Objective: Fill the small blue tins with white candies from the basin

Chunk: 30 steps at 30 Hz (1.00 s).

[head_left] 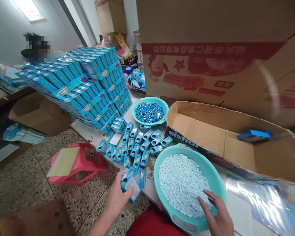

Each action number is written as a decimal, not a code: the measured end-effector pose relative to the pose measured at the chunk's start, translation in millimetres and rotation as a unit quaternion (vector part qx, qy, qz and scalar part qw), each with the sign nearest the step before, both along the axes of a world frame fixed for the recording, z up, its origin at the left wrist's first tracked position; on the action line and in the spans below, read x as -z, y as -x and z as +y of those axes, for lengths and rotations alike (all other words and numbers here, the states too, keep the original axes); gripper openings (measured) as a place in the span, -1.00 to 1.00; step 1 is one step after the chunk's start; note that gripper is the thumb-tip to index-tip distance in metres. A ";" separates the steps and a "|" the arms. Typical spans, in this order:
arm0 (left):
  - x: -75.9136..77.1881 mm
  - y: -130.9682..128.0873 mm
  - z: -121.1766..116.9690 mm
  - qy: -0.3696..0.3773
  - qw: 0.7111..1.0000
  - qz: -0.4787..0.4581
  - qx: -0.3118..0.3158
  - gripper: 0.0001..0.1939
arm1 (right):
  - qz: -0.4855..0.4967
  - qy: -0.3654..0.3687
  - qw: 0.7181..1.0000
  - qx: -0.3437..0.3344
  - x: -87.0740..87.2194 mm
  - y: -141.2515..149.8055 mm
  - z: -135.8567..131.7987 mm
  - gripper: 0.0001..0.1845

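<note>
Near the table's front edge, my left hand [119, 192] is wrapped round a small blue tin [133, 186]. More small blue tins [135, 149], with round dark holes in their tops, stand loosely grouped just beyond it. To the right is a turquoise basin [212, 167] full of small pale candies [180, 182]. My right hand [218, 213] reaches over the basin's near right side, fingers apart, the fingertips close above or touching the candies. Whether any candy lies between them, I cannot tell.
A second turquoise basin [136, 119] holds round blue and silver lids [151, 112]. Packed blue boxes [93, 82] rise in a tall stack at left. An open cardboard tray [201, 127] contains one blue box [254, 135]. A red stool [88, 164] stands below; a person [38, 47] is behind.
</note>
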<state>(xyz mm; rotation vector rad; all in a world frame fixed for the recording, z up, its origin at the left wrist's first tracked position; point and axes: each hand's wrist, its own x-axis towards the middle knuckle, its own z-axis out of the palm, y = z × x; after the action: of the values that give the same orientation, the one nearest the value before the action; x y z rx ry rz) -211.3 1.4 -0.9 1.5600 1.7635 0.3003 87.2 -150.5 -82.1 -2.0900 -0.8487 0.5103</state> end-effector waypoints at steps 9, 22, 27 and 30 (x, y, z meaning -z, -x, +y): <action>105.1 -37.7 -60.8 -0.189 0.981 0.030 0.040 -0.77 | -0.043 -0.052 0.992 -0.106 9.9 14.0 5.4 -0.57; 154.4 -38.5 -31.5 -0.365 0.917 0.144 0.069 -0.67 | -0.004 -0.073 0.986 -0.151 12.2 -2.3 1.8 -0.54; 139.0 -26.0 -55.5 -0.351 0.917 0.164 0.093 -0.56 | -0.031 -0.084 0.983 -0.161 24.8 -15.5 -13.9 -0.56; 133.9 -10.8 -82.0 -0.311 0.936 0.139 0.093 -0.62 | -0.072 -0.107 0.974 -0.185 40.0 -24.7 -23.3 -0.61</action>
<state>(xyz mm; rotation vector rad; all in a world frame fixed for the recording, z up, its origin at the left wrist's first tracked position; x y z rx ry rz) -200.6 -80.5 -134.8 2.2977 1.8093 0.6139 111.9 -173.8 -122.1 -1.7926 -1.3314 0.4398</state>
